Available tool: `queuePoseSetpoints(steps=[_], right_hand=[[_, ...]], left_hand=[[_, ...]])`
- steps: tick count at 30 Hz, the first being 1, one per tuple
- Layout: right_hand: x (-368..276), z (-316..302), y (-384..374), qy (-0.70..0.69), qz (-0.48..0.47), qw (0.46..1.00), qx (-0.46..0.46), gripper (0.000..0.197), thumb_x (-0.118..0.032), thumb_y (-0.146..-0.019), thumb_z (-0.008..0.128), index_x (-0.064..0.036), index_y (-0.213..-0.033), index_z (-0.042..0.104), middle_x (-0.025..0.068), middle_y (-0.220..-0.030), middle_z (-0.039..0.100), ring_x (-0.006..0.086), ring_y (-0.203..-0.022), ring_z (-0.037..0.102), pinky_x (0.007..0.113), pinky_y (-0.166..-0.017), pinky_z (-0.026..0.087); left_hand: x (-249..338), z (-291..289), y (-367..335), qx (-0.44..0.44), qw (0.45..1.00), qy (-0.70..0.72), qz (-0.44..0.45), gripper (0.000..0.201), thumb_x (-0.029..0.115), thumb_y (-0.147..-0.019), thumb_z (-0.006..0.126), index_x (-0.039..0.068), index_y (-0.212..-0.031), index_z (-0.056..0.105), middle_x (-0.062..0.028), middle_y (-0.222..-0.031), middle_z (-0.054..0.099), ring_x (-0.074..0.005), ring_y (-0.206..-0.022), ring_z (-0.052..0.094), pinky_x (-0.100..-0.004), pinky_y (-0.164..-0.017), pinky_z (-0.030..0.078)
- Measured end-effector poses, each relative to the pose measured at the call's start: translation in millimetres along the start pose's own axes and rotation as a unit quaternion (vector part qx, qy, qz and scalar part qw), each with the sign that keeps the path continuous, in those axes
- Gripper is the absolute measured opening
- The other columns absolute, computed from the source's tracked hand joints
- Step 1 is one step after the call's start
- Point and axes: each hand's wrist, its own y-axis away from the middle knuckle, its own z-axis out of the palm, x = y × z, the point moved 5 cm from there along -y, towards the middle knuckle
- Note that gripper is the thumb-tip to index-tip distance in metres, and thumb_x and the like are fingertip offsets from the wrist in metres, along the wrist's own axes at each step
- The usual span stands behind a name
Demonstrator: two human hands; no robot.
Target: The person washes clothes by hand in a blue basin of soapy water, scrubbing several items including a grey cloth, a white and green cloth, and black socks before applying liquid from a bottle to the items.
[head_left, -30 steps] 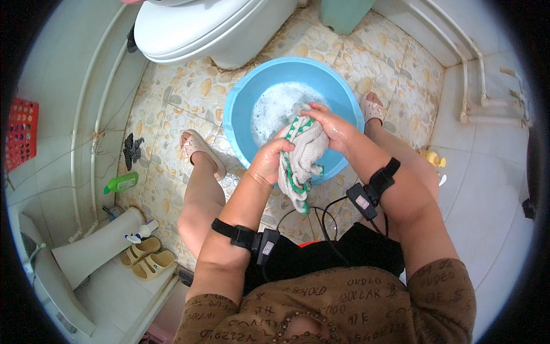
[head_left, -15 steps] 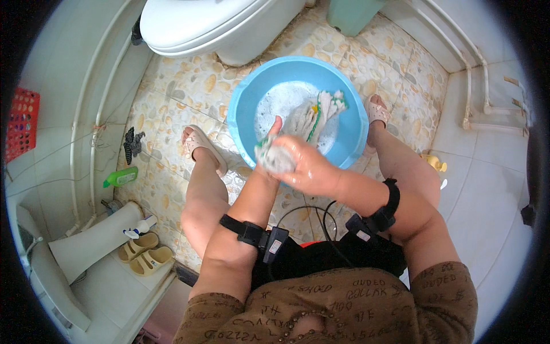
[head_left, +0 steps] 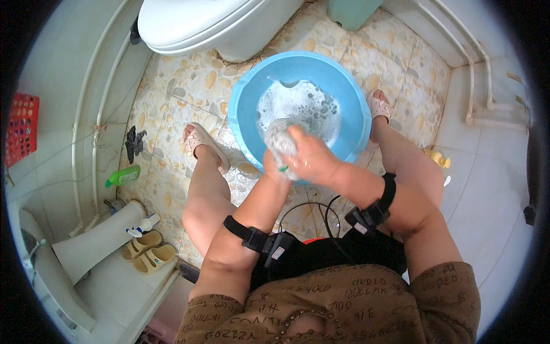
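Over the near side of a blue basin [head_left: 243, 129], a wet, bunched white knit work glove [head_left: 279, 137] with a bit of green trim is gripped between my two hands. My right hand [head_left: 314, 156] closes over it from the right, wet and slightly blurred. Beneath and to the left, my left hand [head_left: 270, 163] holds it from below, its fingers mostly hidden by the fabric. White suds float on the water [head_left: 301, 103] in the basin.
My sandalled feet stand on both sides of the basin. A white toilet [head_left: 240, 40] and a green bin [head_left: 352, 14] stand beyond. At left lie a green bottle [head_left: 123, 176], a dark cloth [head_left: 134, 143] and beige slippers [head_left: 153, 259]. A black cable [head_left: 303, 205] hangs near my lap.
The glove has stretched up and bunched between my hands; its long end no longer lies out over the suds. My right hand has shifted slightly right, and more foam shows.
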Motion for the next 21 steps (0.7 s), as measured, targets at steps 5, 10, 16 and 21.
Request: queuePoseSetpoints(steps=[5, 10, 16, 21], right_hand=[[-12, 3, 3, 0.025, -0.034, 0.998, -0.054, 0.037, -0.025, -0.07, 0.056, -0.0009, -0.093, 0.041, 0.0227, -0.086, 0.053, 0.0377, -0.077, 0.052, 0.043, -0.066, 0.041], [106, -16, -28, -0.039, 0.223, 0.972, 0.058, 0.045, -0.019, -0.071, 0.056, -0.0008, -0.109, 0.038, 0.0216, -0.089, 0.054, 0.0341, -0.082, 0.053, 0.039, -0.074, 0.041], [77, -48, -32, -0.569, 0.228, 0.78, 0.123, 0.033, -0.013, -0.073, 0.055, -0.0023, -0.103, 0.046, 0.0094, -0.093, 0.053, 0.0197, -0.084, 0.052, 0.031, -0.072, 0.043], [11, -33, -22, -0.327, 0.151, 0.928, -0.098, 0.011, -0.015, -0.074, 0.056, -0.0075, -0.081, 0.052, 0.0042, -0.079, 0.053, 0.0173, -0.077, 0.052, 0.028, -0.067, 0.042]], left_hand=[[2, -17, -2, -0.094, 0.991, 0.092, 0.023, 0.025, 0.022, -0.081, 0.039, 0.003, -0.094, 0.048, -0.0109, -0.09, 0.053, -0.0236, -0.079, 0.053, -0.036, -0.074, 0.043], [-1, 40, 12, 0.153, 0.985, -0.077, -0.023, 0.032, 0.015, -0.078, 0.041, -0.001, -0.106, 0.044, -0.0145, -0.103, 0.051, -0.026, -0.095, 0.049, -0.0372, -0.086, 0.037], [11, 33, 4, 0.102, 0.994, -0.038, -0.002, 0.036, 0.02, -0.08, 0.042, -0.003, -0.108, 0.041, -0.0153, -0.105, 0.049, -0.0253, -0.097, 0.049, -0.0364, -0.087, 0.037], [13, 31, 5, 0.118, 0.991, -0.047, -0.036, 0.041, 0.031, -0.081, 0.04, -0.001, -0.107, 0.044, -0.0154, -0.102, 0.052, -0.025, -0.094, 0.051, -0.0378, -0.083, 0.039]])
